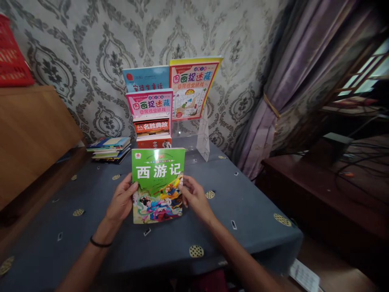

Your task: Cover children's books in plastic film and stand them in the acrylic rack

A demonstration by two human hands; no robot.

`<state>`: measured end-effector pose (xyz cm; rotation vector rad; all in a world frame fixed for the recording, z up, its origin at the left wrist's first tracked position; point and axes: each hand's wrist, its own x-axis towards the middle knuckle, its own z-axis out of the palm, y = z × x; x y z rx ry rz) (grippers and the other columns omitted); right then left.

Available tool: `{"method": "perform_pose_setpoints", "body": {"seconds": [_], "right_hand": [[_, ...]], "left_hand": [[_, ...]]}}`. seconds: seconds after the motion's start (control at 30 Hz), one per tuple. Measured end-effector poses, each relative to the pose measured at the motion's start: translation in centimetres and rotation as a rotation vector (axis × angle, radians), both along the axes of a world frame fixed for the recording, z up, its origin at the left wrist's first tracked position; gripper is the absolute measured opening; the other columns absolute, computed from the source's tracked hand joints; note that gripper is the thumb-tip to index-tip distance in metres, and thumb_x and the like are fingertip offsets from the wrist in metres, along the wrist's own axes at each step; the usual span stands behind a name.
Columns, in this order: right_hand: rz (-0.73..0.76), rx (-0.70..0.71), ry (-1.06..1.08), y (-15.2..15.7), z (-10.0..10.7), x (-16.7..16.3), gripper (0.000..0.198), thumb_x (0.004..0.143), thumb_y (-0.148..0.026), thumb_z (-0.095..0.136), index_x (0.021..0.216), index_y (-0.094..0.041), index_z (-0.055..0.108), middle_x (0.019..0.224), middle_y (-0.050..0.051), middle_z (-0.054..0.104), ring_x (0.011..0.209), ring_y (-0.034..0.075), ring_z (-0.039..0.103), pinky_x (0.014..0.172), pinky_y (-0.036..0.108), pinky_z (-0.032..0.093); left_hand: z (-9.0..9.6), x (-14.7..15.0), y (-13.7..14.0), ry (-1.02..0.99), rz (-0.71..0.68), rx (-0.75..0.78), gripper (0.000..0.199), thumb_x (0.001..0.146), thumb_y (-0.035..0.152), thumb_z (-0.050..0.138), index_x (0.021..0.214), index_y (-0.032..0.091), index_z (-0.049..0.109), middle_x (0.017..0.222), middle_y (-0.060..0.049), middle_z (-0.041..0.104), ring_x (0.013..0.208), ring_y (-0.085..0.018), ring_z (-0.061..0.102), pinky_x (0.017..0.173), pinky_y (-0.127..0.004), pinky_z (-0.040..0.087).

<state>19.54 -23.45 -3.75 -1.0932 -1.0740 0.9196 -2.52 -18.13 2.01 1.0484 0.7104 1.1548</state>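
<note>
A green picture book (158,186) with white Chinese characters and colourful figures on its cover is held up, front towards me, above the table. My left hand (121,197) grips its left edge, thumb on the cover. On the opposite edge my right hand (193,195) holds it the same way, fingers behind. Just beyond stands a clear acrylic book rack (204,140). Its left side carries a blue book (146,77), a pink book (150,103) and red-covered books (152,126) in tiers. At its upper right leans a yellow-edged red book (193,89).
A pile of several books (110,149) lies left of the rack on the blue-grey tablecloth (100,190). Patterned wallpaper (115,52) rises behind. To the left are a wooden panel (33,134) and red basket (13,56); to the right, a tied curtain (264,117) and dark red cabinet (328,190).
</note>
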Motion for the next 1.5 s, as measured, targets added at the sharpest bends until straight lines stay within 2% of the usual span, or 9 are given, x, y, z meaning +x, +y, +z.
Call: {"method": "perform_pose_setpoints", "body": {"seconds": [0.3, 0.5, 0.77, 0.87, 0.97, 1.07, 1.2, 1.33, 1.5], "right_hand": [[0.07, 0.148, -0.03, 1.6, 1.5, 0.0, 0.03, 0.087, -0.049, 0.062, 0.103, -0.024, 0.054, 0.106, 0.005, 0.067, 0.073, 0.016, 0.069, 0.069, 0.032, 0.059], [-0.001, 0.25, -0.329, 1.6, -0.6, 0.9, 0.022, 0.088, -0.036, 0.06, 0.105, -0.023, 0.058, 0.118, 0.01, 0.065, 0.113, 0.025, 0.063, 0.094, 0.038, 0.052], [0.173, 0.22, -0.59, -0.5, -3.7, 2.9, 0.03, 0.097, -0.016, 0.039, 0.11, -0.023, 0.066, 0.133, 0.011, 0.063, 0.123, 0.02, 0.061, 0.1, 0.041, 0.05], [0.209, 0.165, -0.73, -1.1, -3.3, 3.7, 0.041, 0.092, -0.006, 0.036, 0.11, -0.023, 0.069, 0.136, 0.008, 0.064, 0.124, 0.019, 0.062, 0.1, 0.04, 0.051], [0.128, 0.018, -0.912, -1.0, -1.9, 3.8, 0.044, 0.085, -0.003, 0.042, 0.111, -0.024, 0.071, 0.117, 0.006, 0.075, 0.108, 0.023, 0.071, 0.092, 0.039, 0.055], [0.05, -0.122, -1.079, -0.2, 0.0, 2.4, 0.042, 0.084, -0.003, 0.048, 0.11, -0.023, 0.073, 0.1, 0.006, 0.079, 0.092, 0.025, 0.075, 0.083, 0.036, 0.056], [0.277, 0.046, -1.075, 2.1, 1.0, -2.0, 0.047, 0.086, -0.002, 0.048, 0.122, -0.024, 0.07, 0.119, 0.006, 0.075, 0.108, 0.022, 0.071, 0.092, 0.034, 0.055], [0.511, 0.225, -1.054, 5.4, -0.5, -6.1, 0.036, 0.101, -0.02, 0.045, 0.131, -0.015, 0.064, 0.147, 0.012, 0.057, 0.14, 0.02, 0.048, 0.114, 0.036, 0.041], [0.425, 0.208, -1.155, 8.6, -2.4, -6.3, 0.045, 0.103, -0.036, 0.045, 0.139, -0.012, 0.057, 0.151, 0.016, 0.05, 0.145, 0.023, 0.041, 0.119, 0.041, 0.035]], "left_hand": [[0.2, -1.1, 2.4, 0.207, 0.009, 0.284, 0.043, 0.069, 0.046, 0.085, 0.101, 0.02, 0.076, 0.103, -0.007, 0.077, 0.103, -0.028, 0.069, 0.098, -0.039, 0.052], [1.1, -2.6, 1.6, 0.536, -0.328, 0.472, 0.034, 0.07, 0.041, 0.084, 0.099, 0.024, 0.081, 0.119, -0.012, 0.074, 0.123, -0.037, 0.06, 0.115, -0.048, 0.035], [-4.4, -3.0, -0.1, 0.73, -0.395, 0.555, 0.026, 0.083, 0.044, 0.072, 0.107, 0.035, 0.079, 0.13, -0.007, 0.07, 0.133, -0.031, 0.054, 0.124, -0.051, 0.007], [-5.8, -3.6, -0.4, 0.795, -0.502, 0.575, 0.031, 0.085, 0.037, 0.07, 0.115, 0.037, 0.075, 0.137, -0.006, 0.065, 0.14, -0.03, 0.047, 0.124, -0.051, 0.005], [-6.8, -4.0, -0.5, 0.825, -0.525, 0.622, 0.035, 0.088, 0.031, 0.066, 0.122, 0.038, 0.072, 0.142, -0.005, 0.062, 0.143, -0.028, 0.044, 0.124, -0.052, 0.005], [-7.4, -4.3, -0.5, 0.865, -0.546, 0.698, 0.04, 0.09, 0.027, 0.062, 0.128, 0.039, 0.068, 0.145, -0.005, 0.059, 0.142, -0.027, 0.044, 0.124, -0.053, 0.007], [-7.3, -4.1, -0.6, 0.921, -0.556, 0.777, 0.045, 0.091, 0.019, 0.058, 0.13, 0.039, 0.066, 0.146, -0.004, 0.058, 0.141, -0.027, 0.045, 0.124, -0.054, 0.009], [-6.7, -3.6, -0.8, 0.939, -0.545, 0.823, 0.044, 0.089, 0.016, 0.059, 0.126, 0.036, 0.07, 0.141, -0.006, 0.062, 0.137, -0.028, 0.048, 0.123, -0.052, 0.02], [-7.3, -3.8, -0.7, 0.924, -0.527, 0.83, 0.047, 0.09, 0.016, 0.058, 0.129, 0.04, 0.067, 0.141, -0.005, 0.062, 0.137, -0.027, 0.049, 0.123, -0.052, 0.019]]}}
